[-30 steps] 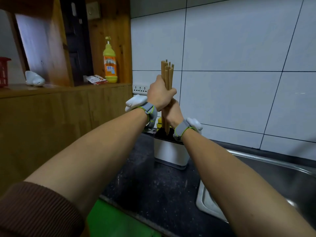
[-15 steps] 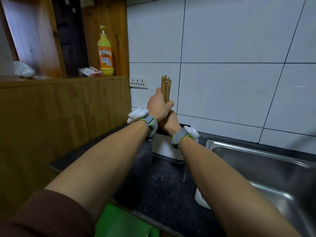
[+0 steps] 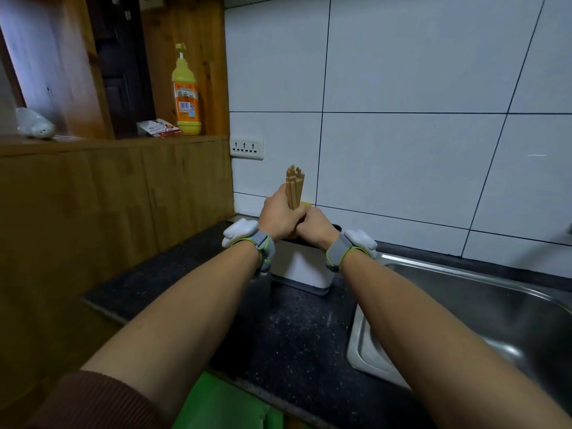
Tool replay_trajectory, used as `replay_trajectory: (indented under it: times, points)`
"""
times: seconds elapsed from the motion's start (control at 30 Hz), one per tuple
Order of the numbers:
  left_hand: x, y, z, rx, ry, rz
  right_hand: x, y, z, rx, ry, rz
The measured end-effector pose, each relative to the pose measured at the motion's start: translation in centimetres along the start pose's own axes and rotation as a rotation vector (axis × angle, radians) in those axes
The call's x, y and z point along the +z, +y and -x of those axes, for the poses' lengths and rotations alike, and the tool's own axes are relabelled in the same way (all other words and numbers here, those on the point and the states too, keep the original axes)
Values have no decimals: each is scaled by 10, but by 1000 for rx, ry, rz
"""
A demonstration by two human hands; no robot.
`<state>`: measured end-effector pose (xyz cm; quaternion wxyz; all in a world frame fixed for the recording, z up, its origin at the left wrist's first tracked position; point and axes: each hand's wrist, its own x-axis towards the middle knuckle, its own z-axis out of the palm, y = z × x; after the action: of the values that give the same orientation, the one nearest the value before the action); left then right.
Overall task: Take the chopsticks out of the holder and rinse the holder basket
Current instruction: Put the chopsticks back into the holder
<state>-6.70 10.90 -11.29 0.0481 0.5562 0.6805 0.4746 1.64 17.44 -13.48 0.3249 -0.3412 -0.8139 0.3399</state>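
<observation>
From my remote seat, the view runs left to right across a kitchen corner. On the wooden shelf at far left lies a small white object I cannot identify, then a red-and-white packet and a tall yellow pump bottle with an orange label standing upright. Below the shelf's right end, a white three-gang wall socket sits on the white tiled wall.

At centre, my left hand wraps its fingers tightly around a bundle of light wooden chopsticks, held upright; my right hand presses against it just beside and slightly lower, its fingers curled on the same bundle. Both wrists carry grey straps with white sensor pods. The bundle's lower ends are hidden behind the hands, so I cannot tell whether they are clear of the white rectangular holder with a dark rim, which stands on the black speckled counter directly beneath the hands, against the wall.

To the right, touching the counter's edge, lies a stainless steel sink.
</observation>
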Motion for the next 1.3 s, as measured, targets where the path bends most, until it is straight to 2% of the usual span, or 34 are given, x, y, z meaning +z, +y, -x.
replay_trajectory:
  times: [0.3, 0.6, 0.9, 1.07, 1.3]
  points:
    - [-2, -3, 8, -22, -40, 89, -24, -23, 16, -72, 104, -286]
    - [-8, -4, 11, -67, -133, 109, -30, -24, 21, -104, 150, -206]
    - [-17, -14, -2, -24, -88, 120, -35, -16, 18, -30, 223, -146]
    - [-24, -22, -9, -93, -38, 170, -42, -18, 17, 5, 278, -233]
    - [-32, -33, -6, -182, -2, 225, -43, -15, 19, 78, 270, -302]
